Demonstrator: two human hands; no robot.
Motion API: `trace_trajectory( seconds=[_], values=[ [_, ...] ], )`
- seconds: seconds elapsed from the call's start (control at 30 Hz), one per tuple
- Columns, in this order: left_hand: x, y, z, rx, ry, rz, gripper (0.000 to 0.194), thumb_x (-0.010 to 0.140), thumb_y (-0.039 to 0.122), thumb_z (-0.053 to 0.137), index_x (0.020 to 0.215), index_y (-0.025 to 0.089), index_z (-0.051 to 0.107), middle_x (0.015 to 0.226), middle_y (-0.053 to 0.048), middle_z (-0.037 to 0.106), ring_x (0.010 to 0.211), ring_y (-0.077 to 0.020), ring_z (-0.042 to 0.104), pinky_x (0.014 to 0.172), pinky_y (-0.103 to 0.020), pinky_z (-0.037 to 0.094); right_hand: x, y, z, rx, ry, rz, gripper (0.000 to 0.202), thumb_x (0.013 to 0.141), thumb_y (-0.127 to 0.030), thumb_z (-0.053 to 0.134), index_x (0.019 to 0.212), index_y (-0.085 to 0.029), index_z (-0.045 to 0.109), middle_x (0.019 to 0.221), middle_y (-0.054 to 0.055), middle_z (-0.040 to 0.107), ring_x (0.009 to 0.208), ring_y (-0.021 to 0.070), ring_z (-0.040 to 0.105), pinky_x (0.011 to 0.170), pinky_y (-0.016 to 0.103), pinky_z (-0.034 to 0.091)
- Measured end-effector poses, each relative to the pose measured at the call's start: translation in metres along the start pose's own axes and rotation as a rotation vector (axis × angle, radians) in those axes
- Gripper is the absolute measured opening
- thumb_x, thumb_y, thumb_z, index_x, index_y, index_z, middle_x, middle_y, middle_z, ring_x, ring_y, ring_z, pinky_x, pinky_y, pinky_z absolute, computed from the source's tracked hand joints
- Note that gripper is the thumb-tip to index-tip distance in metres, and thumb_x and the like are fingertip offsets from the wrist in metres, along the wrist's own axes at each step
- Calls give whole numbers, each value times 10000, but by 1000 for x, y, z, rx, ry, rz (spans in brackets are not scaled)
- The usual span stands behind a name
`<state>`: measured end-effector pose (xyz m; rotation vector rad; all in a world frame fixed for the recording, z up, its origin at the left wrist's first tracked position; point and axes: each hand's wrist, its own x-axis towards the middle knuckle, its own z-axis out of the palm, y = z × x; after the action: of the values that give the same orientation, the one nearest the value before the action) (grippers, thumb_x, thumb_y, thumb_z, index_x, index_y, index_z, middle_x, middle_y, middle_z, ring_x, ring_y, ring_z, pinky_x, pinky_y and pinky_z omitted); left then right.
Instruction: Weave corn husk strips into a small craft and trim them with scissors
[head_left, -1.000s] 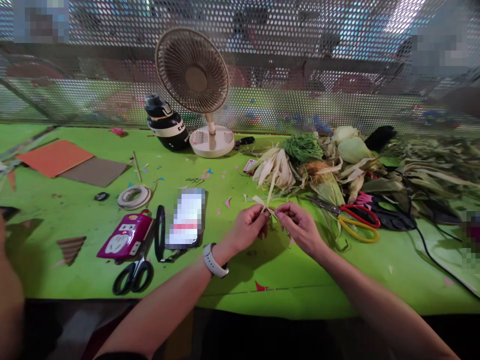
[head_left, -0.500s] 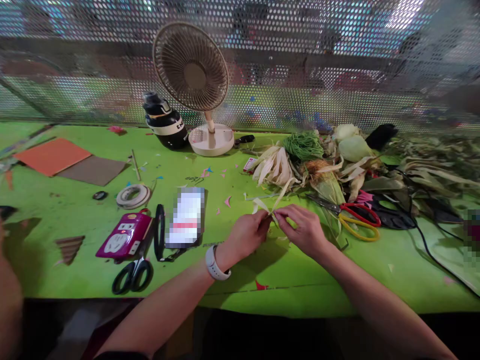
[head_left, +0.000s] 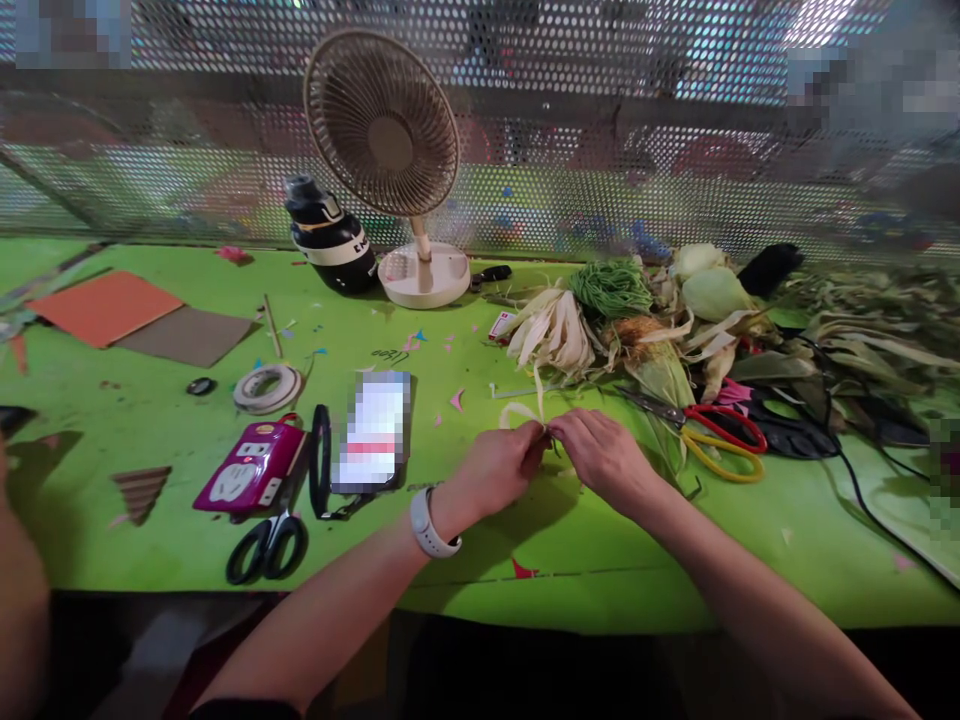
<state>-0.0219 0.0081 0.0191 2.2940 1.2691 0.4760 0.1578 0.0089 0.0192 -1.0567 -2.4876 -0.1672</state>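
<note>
Both hands meet above the green table, fingertips pinched around a pale strip of corn husk (head_left: pixel 539 395). My left hand (head_left: pixel 501 465), with a white band on its wrist, closes on the strip from the left. From the right, my right hand (head_left: pixel 604 455) pinches the same strip; its fingertips almost touch the left ones. Part of the strip loops up and to the left, while a thin end stands upright. Fingers hide where it is gripped. Beyond the hands lies a bundle of dried husks (head_left: pixel 551 335). Red-and-yellow-handled scissors (head_left: pixel 724 440) rest to the right.
A fan (head_left: pixel 424 280) and a black bottle (head_left: pixel 334 250) stand at the back by a perforated metal screen. Left lie a phone (head_left: pixel 373 430), a purple power socket (head_left: pixel 251 465), black scissors (head_left: pixel 266 550) and a tape roll (head_left: pixel 266 388). Green twine (head_left: pixel 611 290) and corn husks lie right.
The husk strip's upper end has swung from leaning right to standing upright, and its left part now forms a loop. My right hand's fingers have closed in nearer the left hand.
</note>
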Motion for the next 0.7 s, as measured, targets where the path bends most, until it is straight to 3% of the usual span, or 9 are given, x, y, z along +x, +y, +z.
trace_trajectory(
  seconds=[0.17,0.3,0.47,0.57,0.7],
  values=[
    [1,-2,0,-90,-6,25,234,939,283,353,858,173,543,590,-16,558,482,-139,472,484,-265,229,0,-6,3,30,42,77,233,952,-155,345,903,-155,572,764,70,619,673,187,554,642,302,433],
    [0,-2,1,-267,-2,59,181,927,267,362,863,186,510,628,-6,555,531,-134,488,521,-249,299,1,-6,3,166,64,187,234,956,-204,346,916,-160,572,764,72,613,681,185,573,628,291,442],
    [-2,4,-9,-405,-88,43,151,906,286,395,852,193,500,655,10,525,561,-125,461,545,-242,328,6,-6,-5,622,106,408,207,934,-254,408,895,-166,592,805,52,619,723,158,581,643,257,460],
    [-4,6,-13,-573,-110,27,284,928,345,366,762,178,525,637,8,501,571,-118,442,555,-241,339,7,-5,-5,849,114,530,208,905,-325,489,804,-171,587,717,13,585,658,133,548,585,228,440],
    [-2,3,-8,-877,-96,-76,471,941,450,323,677,147,571,619,-19,553,541,-101,456,524,-235,337,7,-6,0,886,167,584,206,882,-341,529,805,-165,605,723,14,599,666,135,546,595,234,439]
  ],
)
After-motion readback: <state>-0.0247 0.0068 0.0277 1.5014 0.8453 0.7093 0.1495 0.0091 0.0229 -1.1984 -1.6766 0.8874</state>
